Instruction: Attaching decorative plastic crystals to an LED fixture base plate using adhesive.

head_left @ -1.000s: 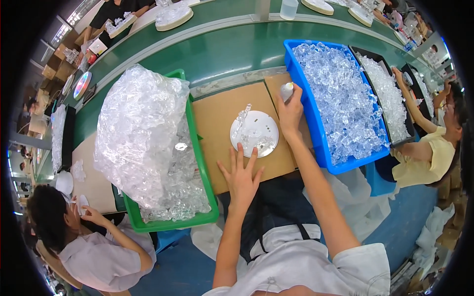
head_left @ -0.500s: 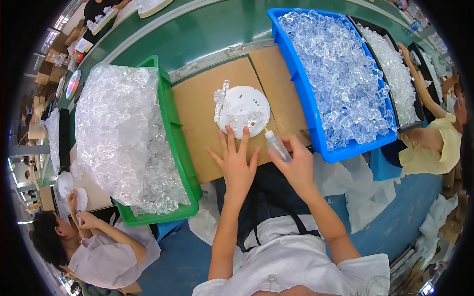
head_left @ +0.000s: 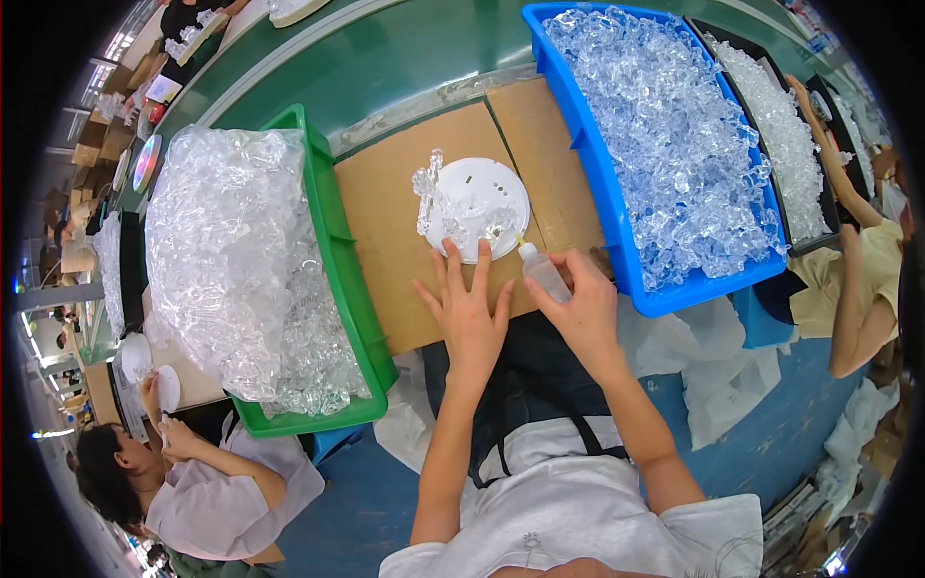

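Observation:
A round white disc (head_left: 462, 178) with several small holes lies on brown cardboard in front of me. Clear plastic pieces (head_left: 427, 197) stand along its left edge, and more clear pieces rest on its near half. My left hand (head_left: 469, 306) is spread open, its fingertips at the disc's near edge. In my right hand (head_left: 586, 306) is a small translucent squeeze bottle (head_left: 545, 274), tilted so that its thin yellowish nozzle points at the disc's near right edge. Whether the tip touches the disc or a clear piece, I cannot tell.
At left stands a green bin (head_left: 339, 255) heaped with clear pieces and a bulging plastic bag (head_left: 226, 260). A blue bin (head_left: 599, 197) full of clear pieces stands at right, beside a black tray (head_left: 827, 207). Cardboard (head_left: 381, 222) covers the table. People sit on both sides.
The bottle and my right hand have shifted slightly, the nozzle staying by the disc's near right edge. My left hand remains spread at the disc. The person at right has moved an arm.

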The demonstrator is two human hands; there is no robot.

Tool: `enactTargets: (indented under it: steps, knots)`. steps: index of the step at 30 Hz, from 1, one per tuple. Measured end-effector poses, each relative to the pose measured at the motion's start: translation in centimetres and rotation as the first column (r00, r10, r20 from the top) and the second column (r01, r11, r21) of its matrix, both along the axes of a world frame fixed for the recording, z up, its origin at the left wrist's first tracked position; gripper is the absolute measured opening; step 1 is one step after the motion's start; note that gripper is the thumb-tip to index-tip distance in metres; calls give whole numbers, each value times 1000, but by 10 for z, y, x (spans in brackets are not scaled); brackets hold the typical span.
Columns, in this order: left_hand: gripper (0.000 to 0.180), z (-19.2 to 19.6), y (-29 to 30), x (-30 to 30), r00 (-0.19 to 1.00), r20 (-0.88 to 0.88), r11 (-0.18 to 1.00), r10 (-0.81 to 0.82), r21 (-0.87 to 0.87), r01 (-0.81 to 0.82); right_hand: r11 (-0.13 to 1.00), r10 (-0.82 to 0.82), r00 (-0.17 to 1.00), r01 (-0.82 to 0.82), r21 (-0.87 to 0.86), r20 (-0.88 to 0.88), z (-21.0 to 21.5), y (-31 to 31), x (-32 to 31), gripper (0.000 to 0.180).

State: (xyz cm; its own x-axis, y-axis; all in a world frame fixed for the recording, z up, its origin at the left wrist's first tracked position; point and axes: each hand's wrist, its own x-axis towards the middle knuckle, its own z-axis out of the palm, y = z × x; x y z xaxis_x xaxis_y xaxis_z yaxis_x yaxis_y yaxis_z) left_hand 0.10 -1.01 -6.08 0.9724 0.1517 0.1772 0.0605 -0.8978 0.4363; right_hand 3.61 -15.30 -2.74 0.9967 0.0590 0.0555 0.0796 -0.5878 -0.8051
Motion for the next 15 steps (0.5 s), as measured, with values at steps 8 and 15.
enactTargets:
  steps: [8,15]
  knots:
    - [57,-3,-21,13,996,24,994,85,70,-86,999,13,997,-10,-34,78,0,1,14,31]
    - [53,0,-15,16,997,33,991,63,114,-67,998,59,997,-58,-27,43,0,0,12,32]
